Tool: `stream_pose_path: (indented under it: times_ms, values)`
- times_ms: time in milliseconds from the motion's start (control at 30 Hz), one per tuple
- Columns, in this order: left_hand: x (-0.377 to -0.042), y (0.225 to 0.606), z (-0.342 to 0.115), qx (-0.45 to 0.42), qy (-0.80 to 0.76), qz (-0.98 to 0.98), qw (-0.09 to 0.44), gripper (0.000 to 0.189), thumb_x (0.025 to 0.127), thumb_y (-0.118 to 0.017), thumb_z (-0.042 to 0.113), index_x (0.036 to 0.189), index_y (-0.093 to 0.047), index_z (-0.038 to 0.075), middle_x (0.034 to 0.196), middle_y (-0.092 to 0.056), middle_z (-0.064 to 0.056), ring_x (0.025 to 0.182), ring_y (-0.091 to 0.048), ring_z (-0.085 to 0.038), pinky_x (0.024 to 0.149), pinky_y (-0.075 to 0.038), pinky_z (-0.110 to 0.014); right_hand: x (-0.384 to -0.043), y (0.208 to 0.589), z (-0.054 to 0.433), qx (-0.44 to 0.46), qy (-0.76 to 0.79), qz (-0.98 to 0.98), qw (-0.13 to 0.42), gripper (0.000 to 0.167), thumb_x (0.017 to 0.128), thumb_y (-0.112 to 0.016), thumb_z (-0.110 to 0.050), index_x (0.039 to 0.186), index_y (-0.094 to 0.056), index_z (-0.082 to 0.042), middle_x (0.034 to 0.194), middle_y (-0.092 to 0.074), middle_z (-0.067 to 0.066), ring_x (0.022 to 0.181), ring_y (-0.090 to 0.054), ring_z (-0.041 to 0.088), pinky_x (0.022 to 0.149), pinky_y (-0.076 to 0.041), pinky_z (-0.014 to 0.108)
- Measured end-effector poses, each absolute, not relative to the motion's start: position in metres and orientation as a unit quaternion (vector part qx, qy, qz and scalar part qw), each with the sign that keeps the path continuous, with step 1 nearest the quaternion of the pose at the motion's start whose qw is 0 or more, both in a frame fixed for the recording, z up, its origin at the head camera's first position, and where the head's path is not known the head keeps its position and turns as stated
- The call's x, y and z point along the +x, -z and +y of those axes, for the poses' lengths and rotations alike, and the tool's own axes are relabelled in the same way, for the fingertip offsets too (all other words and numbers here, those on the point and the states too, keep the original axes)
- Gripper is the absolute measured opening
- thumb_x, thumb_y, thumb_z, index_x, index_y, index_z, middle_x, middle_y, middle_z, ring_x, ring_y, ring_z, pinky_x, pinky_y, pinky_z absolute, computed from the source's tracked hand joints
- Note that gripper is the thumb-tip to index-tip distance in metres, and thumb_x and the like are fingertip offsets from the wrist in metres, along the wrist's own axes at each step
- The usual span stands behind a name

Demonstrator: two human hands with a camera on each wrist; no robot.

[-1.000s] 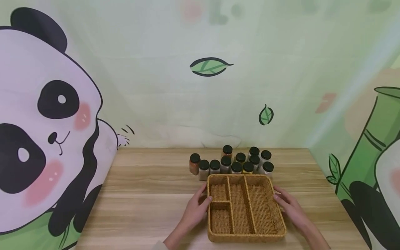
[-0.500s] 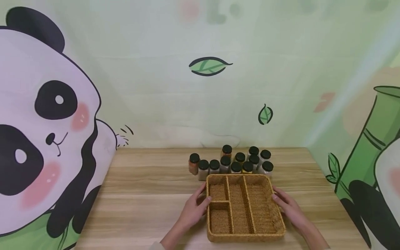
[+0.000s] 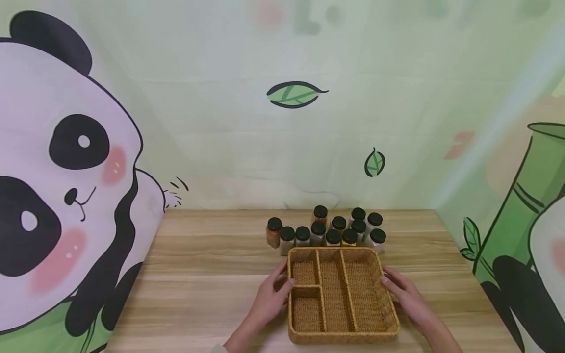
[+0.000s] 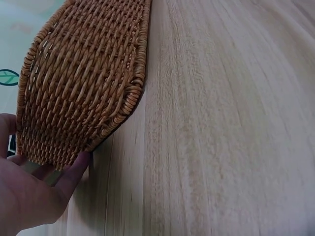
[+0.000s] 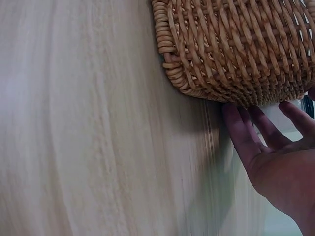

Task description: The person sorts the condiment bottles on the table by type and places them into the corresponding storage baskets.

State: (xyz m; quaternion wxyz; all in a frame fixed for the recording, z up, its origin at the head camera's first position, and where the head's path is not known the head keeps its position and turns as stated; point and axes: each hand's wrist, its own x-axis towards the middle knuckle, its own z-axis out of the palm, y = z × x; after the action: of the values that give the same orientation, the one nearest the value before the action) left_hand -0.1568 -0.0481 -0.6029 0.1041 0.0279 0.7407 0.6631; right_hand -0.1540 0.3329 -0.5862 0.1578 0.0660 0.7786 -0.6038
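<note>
Slightly toward nine o'clock the basket [image 3: 334, 296] is shifted, held by left grip [image 3: 269, 297] and right grip [image 3: 407, 294], jars [image 3: 318, 234] grouped at twelve.

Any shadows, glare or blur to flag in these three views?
Head view: fairly even light, the basket's weave clear, the jars too small for reading any labels; left wrist view: left hand dim, a shadow on the table beside the basket; right wrist view: shadow near the right hand, whitish glare on the table at the picture's left edge.
</note>
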Motion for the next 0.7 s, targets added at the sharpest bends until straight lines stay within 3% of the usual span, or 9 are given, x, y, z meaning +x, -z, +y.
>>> stream_pose_path:
  times_ms: [300, 567, 700]
  values:
    - [-0.154, 0.606, -0.085, 0.017, -0.649, 0.756, 0.083, 0.061, 0.108, -0.063, 0.026, 0.165, -0.041, 0.021, 0.166, -0.041, -0.015, 0.14, -0.051, -0.046, 0.085, -0.065, -0.04, -0.15, 0.591, 0.294, 0.061, 0.639, 0.753, 0.148, 0.062, 0.113, -0.054, -0.03, 0.164, -0.034, -0.002, 0.167, -0.032, 0.026, 0.147, -0.041, 0.043, 0.106, -0.054, 0.054]
    - [-0.156, 0.607, -0.117, 0.019, -0.651, 0.756, 0.057, 0.058, 0.108, -0.065, 0.026, 0.162, -0.046, 0.019, 0.163, -0.046, -0.013, 0.137, -0.054, -0.047, 0.083, -0.065, -0.04, -0.15, 0.59, 0.263, 0.046, 0.644, 0.754, 0.119, 0.059, 0.111, -0.058, -0.026, 0.161, -0.041, -0.001, 0.169, -0.033, 0.021, 0.155, -0.028, 0.037, 0.119, -0.039, 0.05]
    - [-0.155, 0.606, -0.12, 0.016, -0.657, 0.751, 0.063, 0.059, 0.108, -0.065, 0.028, 0.162, -0.045, 0.019, 0.163, -0.045, -0.012, 0.139, -0.051, -0.047, 0.085, -0.065, -0.041, -0.152, 0.59, 0.258, 0.041, 0.642, 0.757, 0.117, 0.058, 0.111, -0.057, -0.024, 0.161, -0.041, -0.001, 0.168, -0.035, 0.02, 0.152, -0.032, 0.036, 0.116, -0.044, 0.047]
